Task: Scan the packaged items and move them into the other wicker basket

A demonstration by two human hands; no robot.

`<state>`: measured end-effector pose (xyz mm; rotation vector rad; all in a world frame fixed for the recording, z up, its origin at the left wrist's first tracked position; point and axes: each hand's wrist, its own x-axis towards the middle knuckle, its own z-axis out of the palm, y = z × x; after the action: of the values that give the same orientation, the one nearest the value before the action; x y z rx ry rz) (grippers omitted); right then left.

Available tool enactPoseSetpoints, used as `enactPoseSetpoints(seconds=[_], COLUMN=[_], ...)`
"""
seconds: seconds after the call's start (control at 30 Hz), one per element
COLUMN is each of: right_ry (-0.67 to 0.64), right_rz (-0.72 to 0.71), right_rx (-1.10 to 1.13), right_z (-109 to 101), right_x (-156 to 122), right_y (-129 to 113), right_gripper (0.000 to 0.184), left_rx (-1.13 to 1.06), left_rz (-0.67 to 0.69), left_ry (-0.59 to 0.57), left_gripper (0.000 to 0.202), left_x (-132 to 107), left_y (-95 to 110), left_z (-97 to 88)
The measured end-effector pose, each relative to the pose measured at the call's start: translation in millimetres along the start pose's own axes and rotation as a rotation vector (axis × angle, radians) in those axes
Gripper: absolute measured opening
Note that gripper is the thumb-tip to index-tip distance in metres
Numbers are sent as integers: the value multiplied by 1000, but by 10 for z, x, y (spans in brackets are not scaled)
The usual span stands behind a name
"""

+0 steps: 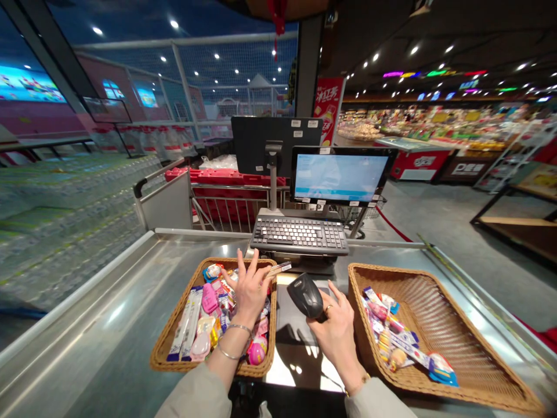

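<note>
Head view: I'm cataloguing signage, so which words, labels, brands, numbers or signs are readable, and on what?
"冰红", on the red banner; its next character is unclear.
Too small or blurred: lettering on red freezer, dark counter, distant lit signs, monitor stickers, screen, keyboard, scanner, packets.

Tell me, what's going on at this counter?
A person is at a metal counter with both hands busy. The left hand holds a slim item near the edge of the fuller wicker basket; the right hand grips a black handheld scanner. To the right, another basket holds fewer small packaged goods. Behind are a keyboard and a lit screen.
</note>
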<state>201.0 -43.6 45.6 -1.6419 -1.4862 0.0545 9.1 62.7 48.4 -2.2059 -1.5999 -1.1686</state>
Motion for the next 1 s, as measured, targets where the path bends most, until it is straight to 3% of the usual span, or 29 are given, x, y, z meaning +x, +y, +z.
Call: enactPoseSetpoints(seconds=[0.67, 1.0], right_ry=[17, 96], right_rz=[14, 57], right_rx=[5, -14], right_z=[-133, -272], right_x=[-103, -124], right_y=[-6, 150], right_gripper=[36, 39], left_rx=[-24, -54], left_rz=[14, 63], left_ry=[14, -11], left_gripper=[12, 14], left_x=[-7, 60], left_y=[111, 305], left_z=[-15, 36])
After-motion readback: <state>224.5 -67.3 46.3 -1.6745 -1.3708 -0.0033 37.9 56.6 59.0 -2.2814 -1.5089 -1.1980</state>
